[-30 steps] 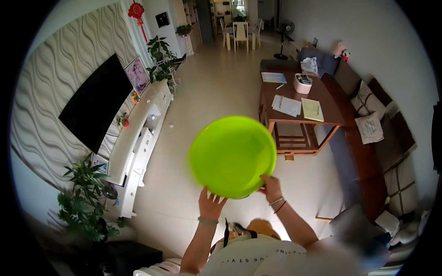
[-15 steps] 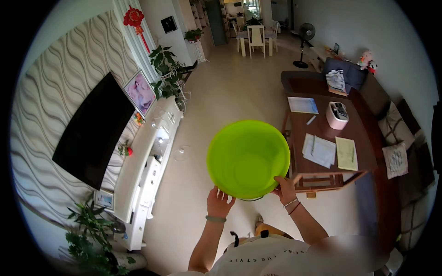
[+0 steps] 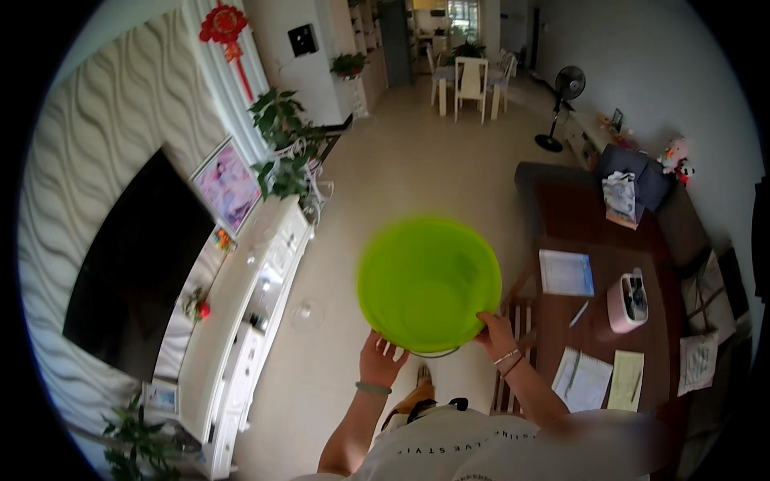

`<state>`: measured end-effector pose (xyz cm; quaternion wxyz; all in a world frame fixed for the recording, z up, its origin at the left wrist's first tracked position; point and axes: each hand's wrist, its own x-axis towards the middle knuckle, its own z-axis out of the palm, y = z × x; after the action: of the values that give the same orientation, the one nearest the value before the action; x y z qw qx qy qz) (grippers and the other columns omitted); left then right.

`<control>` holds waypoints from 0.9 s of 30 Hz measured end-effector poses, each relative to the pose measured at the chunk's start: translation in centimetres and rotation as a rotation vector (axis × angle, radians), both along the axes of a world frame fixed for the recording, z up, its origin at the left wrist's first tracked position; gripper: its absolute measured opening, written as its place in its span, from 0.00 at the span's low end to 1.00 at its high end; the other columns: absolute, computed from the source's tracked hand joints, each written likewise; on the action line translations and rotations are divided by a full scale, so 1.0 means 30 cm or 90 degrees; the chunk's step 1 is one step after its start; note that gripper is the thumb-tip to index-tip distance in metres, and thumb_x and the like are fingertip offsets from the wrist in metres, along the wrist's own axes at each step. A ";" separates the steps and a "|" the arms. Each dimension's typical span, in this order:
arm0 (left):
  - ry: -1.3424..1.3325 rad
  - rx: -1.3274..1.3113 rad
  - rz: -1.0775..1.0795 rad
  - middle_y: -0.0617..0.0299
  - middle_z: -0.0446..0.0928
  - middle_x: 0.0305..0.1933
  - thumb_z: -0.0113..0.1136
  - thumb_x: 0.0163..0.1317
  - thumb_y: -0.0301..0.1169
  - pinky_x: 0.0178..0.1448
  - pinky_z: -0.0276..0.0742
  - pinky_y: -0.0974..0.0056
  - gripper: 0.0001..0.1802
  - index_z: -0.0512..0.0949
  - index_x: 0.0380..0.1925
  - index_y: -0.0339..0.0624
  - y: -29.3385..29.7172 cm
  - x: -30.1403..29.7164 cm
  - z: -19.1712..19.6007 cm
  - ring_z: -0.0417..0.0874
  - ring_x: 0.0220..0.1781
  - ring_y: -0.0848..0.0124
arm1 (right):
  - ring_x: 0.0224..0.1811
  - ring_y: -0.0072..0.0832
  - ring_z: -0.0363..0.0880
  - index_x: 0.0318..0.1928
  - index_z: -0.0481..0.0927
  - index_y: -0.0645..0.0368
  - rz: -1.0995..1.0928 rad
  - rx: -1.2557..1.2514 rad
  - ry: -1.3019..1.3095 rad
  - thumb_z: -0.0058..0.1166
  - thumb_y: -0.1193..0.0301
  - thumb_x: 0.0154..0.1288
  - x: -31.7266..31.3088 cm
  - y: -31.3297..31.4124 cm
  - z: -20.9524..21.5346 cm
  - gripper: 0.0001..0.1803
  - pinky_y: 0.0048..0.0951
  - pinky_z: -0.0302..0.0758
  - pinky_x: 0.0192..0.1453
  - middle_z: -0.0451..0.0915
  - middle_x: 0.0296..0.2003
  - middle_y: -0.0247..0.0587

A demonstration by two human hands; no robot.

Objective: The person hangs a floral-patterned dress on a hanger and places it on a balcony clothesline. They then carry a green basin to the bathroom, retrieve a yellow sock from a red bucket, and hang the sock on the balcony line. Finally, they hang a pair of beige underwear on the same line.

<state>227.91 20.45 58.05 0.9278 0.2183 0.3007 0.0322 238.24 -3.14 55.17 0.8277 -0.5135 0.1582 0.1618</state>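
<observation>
A bright green plastic bucket is held up in front of me, its open mouth facing up toward me. My left hand grips its near left side, fingers under the rim; a green bangle circles that wrist. On the near right side my right hand clasps the rim, thumb over the edge. Part of a thin handle shows below the bucket's near edge. Nothing can be seen inside the bucket, and its underside is hidden.
To the right stands a brown wooden table with papers, pens and a pink container. A long white cabinet runs along the left, beside potted plants. A standing fan and dining chairs are farther ahead.
I have moved forward through the room: the table and cabinet now lie nearer and lower in view. Both hands still hold the bucket in nearly the same place before me.
</observation>
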 end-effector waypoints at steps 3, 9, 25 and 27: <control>-0.016 -0.015 -0.078 0.68 0.62 0.55 0.57 0.62 0.37 0.64 0.65 0.49 0.23 0.69 0.57 0.55 0.014 0.345 0.016 0.64 0.59 0.67 | 0.32 0.32 0.82 0.42 0.77 0.72 -0.051 -0.047 -0.022 0.55 0.70 0.61 0.258 -0.030 0.015 0.15 0.30 0.83 0.30 0.80 0.34 0.46; -0.030 -0.048 -0.211 0.66 0.64 0.50 0.57 0.63 0.35 0.64 0.67 0.45 0.12 0.72 0.45 0.47 0.006 0.987 0.068 0.67 0.54 0.68 | 0.30 0.32 0.82 0.40 0.77 0.71 -0.221 -0.018 -0.020 0.55 0.71 0.60 0.740 -0.080 0.091 0.14 0.28 0.83 0.28 0.80 0.33 0.44; -0.017 0.002 -0.016 0.65 0.62 0.56 0.53 0.64 0.39 0.66 0.63 0.44 0.16 0.70 0.51 0.52 0.384 2.363 0.026 0.63 0.61 0.66 | 0.31 0.32 0.82 0.44 0.75 0.73 0.030 -0.057 -0.047 0.51 0.72 0.62 2.347 0.376 0.187 0.15 0.32 0.85 0.33 0.80 0.35 0.45; -0.014 0.008 0.027 0.65 0.62 0.57 0.53 0.64 0.39 0.66 0.63 0.44 0.17 0.70 0.53 0.53 0.435 2.500 0.066 0.63 0.63 0.66 | 0.32 0.32 0.82 0.44 0.75 0.72 0.067 -0.054 -0.054 0.51 0.72 0.62 2.540 0.446 0.167 0.15 0.32 0.85 0.33 0.80 0.35 0.46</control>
<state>302.91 33.49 60.03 0.9288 0.2177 0.2945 0.0563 314.43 10.25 60.17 0.8013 -0.5623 0.1027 0.1768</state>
